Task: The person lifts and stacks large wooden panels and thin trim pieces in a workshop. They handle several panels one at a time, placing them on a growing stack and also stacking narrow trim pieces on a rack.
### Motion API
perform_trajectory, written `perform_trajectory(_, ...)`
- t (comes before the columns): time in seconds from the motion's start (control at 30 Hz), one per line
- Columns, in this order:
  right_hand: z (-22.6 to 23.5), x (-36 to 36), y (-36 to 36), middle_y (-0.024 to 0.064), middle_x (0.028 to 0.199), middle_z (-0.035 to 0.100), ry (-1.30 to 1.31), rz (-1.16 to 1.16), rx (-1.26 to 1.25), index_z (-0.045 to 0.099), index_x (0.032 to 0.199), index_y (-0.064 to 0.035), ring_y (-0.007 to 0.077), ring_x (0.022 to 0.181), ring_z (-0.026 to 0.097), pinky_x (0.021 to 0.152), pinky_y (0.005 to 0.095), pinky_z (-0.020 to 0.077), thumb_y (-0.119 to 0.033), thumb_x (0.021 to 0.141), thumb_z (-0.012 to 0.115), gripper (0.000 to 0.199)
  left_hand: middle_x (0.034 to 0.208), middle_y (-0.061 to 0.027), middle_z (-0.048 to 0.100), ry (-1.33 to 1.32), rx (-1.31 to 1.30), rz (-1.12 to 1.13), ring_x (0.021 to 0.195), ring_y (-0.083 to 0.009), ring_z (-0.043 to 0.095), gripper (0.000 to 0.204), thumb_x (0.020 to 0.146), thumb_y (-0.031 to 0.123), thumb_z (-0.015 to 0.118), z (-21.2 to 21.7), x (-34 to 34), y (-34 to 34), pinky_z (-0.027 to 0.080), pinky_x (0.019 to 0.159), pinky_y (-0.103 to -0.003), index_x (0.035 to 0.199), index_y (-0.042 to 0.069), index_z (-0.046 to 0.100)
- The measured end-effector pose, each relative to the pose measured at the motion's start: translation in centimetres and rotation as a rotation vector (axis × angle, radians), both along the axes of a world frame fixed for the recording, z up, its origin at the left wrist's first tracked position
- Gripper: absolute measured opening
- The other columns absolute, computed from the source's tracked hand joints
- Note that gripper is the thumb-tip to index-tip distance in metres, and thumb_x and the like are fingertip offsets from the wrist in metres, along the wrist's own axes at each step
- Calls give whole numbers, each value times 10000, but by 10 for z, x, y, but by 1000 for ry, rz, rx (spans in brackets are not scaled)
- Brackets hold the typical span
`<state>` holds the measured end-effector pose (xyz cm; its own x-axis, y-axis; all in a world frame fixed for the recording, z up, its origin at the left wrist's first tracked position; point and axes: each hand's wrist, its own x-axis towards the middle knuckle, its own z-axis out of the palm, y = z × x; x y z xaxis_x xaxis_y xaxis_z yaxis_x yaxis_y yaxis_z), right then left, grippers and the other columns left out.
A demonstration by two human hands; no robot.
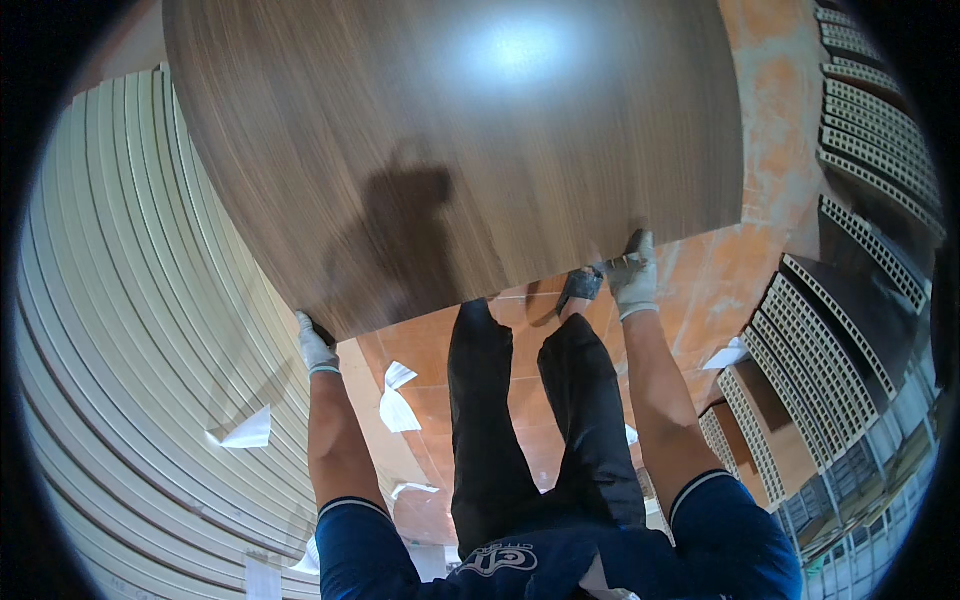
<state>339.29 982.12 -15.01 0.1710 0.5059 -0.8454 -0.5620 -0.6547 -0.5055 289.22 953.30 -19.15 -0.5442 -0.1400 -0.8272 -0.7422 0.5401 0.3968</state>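
A large brown wood-grain panel (560,150) fills the upper middle of the head view, with bright glare near its far part and a shadow across its near left. My left hand (317,345), in a pale glove with dark fingertips, grips the panel's near left corner. Further right along the same near edge, my right hand (634,274), gloved alike, has its thumb over the top face. The fingers of both hands are mostly hidden under the panel.
Pale boards (150,270) stand stacked on edge along the left. At the right are stacks of dark hollow-core panels (820,360) with holed ends. White paper scraps (399,398) lie on the orange-brown floor (430,350) by my legs and on the boards.
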Motion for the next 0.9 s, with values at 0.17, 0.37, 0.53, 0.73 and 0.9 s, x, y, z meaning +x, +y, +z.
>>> perform_trajectory(0.17,-11,-13,20,105,1357,466,-27,-168,33,412,1364,-125,346,1225,444,983,542,407,-482,849,634,664,1277,-78,536,-80,299,-34,1167,-226,498,618,856,504,625,2,-15,-5,411,973,-406,1276,68,500)
perform_trajectory(0.37,-21,0,20,108,1387,445,87,-105,93,391,1388,-111,348,1264,419,1052,537,345,-536,823,637,749,1397,-87,439,-148,351,-59,1278,-231,412,735,882,503,587,-5,-25,-6,325,1079,-377,1406,39,364)
perform_trajectory(0.53,-15,9,18,109,1372,475,210,-94,63,404,1372,-74,319,1260,438,1050,486,380,-508,849,607,709,1421,-105,420,-181,363,-180,1285,-264,419,715,945,546,415,-6,-22,6,344,1072,-404,1433,34,309)
perform_trajectory(0.73,45,49,15,122,1379,467,65,-164,122,417,1366,-76,338,1267,428,1065,512,352,-539,854,582,710,1380,-93,451,-131,296,-304,1229,-253,467,787,893,625,457,-14,3,0,406,1010,-410,1410,42,346)
perform_trajectory(0.9,157,87,22,105,1379,463,133,-64,259,387,1387,-110,337,1266,426,1056,530,351,-543,865,569,702,1360,-106,476,-179,285,-328,1222,-236,469,848,864,661,472,14,45,-10,397,1005,-363,1377,-10,397)
